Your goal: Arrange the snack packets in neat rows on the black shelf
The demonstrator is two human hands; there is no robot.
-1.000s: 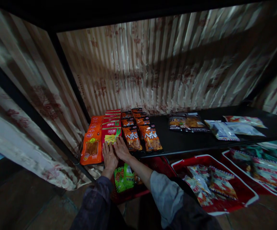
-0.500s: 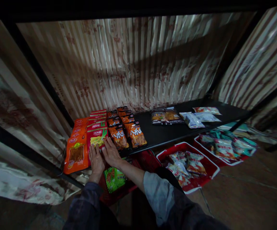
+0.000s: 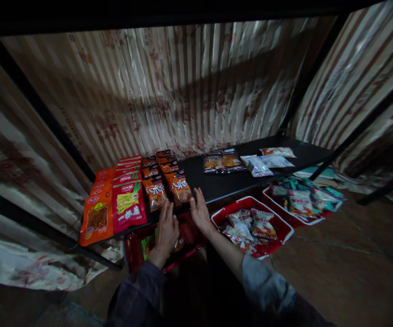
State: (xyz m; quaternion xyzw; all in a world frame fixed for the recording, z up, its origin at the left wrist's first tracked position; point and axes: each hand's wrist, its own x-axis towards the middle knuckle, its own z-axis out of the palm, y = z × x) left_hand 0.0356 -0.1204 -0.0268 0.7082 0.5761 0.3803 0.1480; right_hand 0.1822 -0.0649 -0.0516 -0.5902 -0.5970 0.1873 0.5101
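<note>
Two rows of orange-and-black snack bags lie overlapping on the black shelf. My left hand is open at the front of the left row, its fingertips by the lower edge of the nearest bag. My right hand is open too, its fingers stretched out just right of the front bag in the other row. Whether either hand touches a bag is hard to tell. To their left lie red-and-yellow snack packets and orange packets, also overlapped in rows.
Farther right on the shelf are a clear brown snack pack and white packets. Below the shelf stand red baskets with bags: one under my hands, one with a white rim, another at right. Dark posts frame both sides.
Both hands have moved right, off the front red-and-yellow packet to the orange-and-black bags, and have spread apart. The camera view has shifted slightly.
</note>
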